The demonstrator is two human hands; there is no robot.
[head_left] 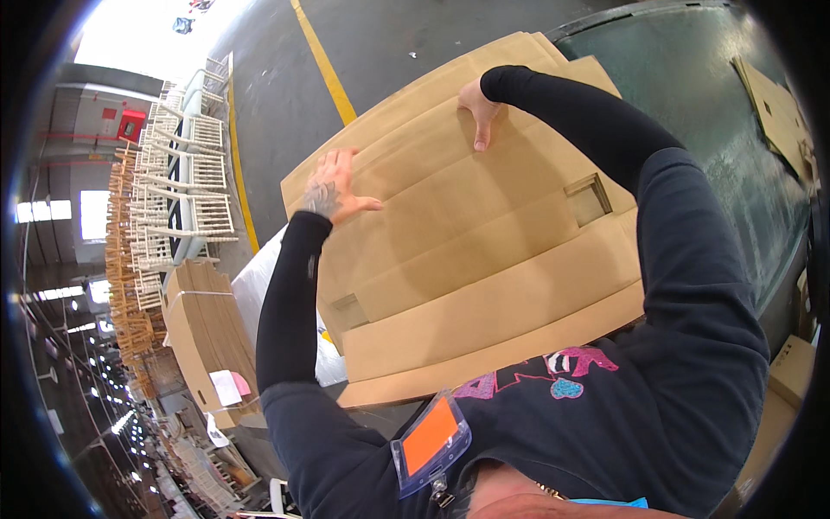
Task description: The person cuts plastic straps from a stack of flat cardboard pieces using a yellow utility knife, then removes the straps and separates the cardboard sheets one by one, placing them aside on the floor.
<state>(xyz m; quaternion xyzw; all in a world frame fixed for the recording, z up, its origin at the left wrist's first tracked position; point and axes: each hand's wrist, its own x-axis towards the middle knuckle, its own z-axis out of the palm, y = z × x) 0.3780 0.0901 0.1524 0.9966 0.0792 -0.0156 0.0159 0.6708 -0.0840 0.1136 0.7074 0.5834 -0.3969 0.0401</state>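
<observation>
A stack of flat brown cardboard sheets (450, 251) lies before me, creased in long strips, with a rectangular cut-out at its right and another at its lower left. My left hand (340, 186) rests on the upper left part of the top sheet, fingers spread and thumb stretched to the right. Farther to the right, my right hand (478, 111) lies near the far edge of the cardboard with its thumb pointing toward me; its other fingers are partly hidden behind the wrist and sleeve. I see nothing held in the left hand.
A green tabletop (657, 65) extends to the right, with cardboard pieces (774, 117) at its far side. On the left stand a strapped bundle of cardboard (203, 333) and stacked white chairs (194, 173). Yellow lines (324, 60) mark the grey floor.
</observation>
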